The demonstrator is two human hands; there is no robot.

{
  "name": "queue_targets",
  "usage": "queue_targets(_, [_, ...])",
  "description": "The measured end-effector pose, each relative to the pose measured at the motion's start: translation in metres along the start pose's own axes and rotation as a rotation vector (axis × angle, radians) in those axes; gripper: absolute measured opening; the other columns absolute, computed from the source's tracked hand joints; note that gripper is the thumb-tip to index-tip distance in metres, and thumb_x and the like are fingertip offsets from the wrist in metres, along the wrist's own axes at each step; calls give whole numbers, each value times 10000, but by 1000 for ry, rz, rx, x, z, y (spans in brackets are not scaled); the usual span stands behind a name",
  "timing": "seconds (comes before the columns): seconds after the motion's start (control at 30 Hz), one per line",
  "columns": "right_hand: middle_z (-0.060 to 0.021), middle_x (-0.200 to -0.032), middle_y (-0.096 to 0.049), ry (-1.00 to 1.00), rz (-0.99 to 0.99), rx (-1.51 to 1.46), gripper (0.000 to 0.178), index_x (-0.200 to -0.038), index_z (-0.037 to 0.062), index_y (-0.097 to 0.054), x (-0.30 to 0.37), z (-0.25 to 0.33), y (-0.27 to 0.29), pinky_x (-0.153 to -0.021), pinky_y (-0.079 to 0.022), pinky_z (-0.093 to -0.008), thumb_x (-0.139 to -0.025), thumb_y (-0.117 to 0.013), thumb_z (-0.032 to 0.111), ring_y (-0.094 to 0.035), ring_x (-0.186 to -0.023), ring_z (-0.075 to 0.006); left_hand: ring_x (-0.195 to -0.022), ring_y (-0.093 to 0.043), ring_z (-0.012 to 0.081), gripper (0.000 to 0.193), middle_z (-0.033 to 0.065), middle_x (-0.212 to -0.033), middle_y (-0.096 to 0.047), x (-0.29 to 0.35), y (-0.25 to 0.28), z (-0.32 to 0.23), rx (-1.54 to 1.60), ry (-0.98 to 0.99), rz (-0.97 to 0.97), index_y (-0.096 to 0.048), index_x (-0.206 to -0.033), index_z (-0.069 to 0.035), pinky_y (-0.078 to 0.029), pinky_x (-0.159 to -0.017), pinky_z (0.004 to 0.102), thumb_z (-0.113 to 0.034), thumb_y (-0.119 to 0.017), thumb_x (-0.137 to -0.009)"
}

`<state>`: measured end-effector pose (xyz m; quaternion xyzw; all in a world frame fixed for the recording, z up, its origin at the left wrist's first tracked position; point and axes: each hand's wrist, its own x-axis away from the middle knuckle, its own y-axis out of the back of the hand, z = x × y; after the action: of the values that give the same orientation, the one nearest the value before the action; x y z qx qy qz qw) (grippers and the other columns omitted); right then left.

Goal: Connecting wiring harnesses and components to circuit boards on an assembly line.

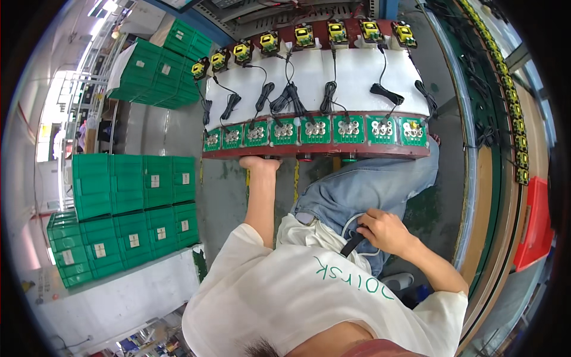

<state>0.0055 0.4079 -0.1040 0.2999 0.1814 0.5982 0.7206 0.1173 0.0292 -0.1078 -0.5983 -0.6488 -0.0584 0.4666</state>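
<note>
In front of me is a dark red test rack [285, 153] with a white top [309, 71]. Along its near edge sits a row of green circuit boards [315, 129] with round metal contacts. Black bundled cables [329, 98] run from them to a far row of small power-supply boards with yellow transformers [304, 35]. My left hand [260, 162] is at the rack's front edge beside a black button; its fingers are hidden underneath. By my lap, my right hand [380, 231] has curled fingers next to a white cord [345, 229] and a black strap [353, 244]; what they grip is unclear.
Green plastic crates [134, 184] are stacked on the left, with more crates [160, 71] behind. At the right runs a long line with a row of yellow-topped boards [511, 101]. A red bin [532, 223] stands beside it. Red and green buttons [305, 157] line the rack front.
</note>
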Motion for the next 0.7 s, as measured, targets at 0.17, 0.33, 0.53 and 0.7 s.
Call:
queue_targets(0.17, [-132,-884,-691,77,-2,-26,113,-945,45,-705,-2,-8,3,-701,-548,-460,-967,-746,148,-673,-759,-376,-1122,-642,258,405,68,-1253,-674,14,6,6,-32,-29,-76,-686,-1312,-145,-504,-1050,465,-366,-394,-1138])
queue_targets(0.33, [-118,-845,-696,16,-365,145,221,-889,43,-682,-72,48,76,-657,-532,-435,-1027,-727,209,-649,-680,-357,-1109,-599,218,321,85,-1274,-664,-11,75,24,-522,-872,-237,-609,-1354,-77,-479,-1018,367,-290,-521,-1131])
queue_targets(0.53, [-138,-761,-730,-63,-704,713,480,-803,25,-695,-180,26,89,-519,-508,-430,-1043,-718,440,-665,-549,-347,-748,-677,272,414,105,-852,-707,123,-46,19,-1284,-992,579,-512,-1410,-51,-561,-726,406,-272,-663,-1095])
queue_targets(0.7, [-156,-748,-742,-56,-608,770,335,-726,62,-744,-199,21,89,-517,-511,-435,-927,-770,329,-673,-536,-345,-623,-686,435,421,147,-698,-706,97,-80,31,-1822,-1390,622,-532,-1396,-61,-529,-582,519,-265,-687,-1062])
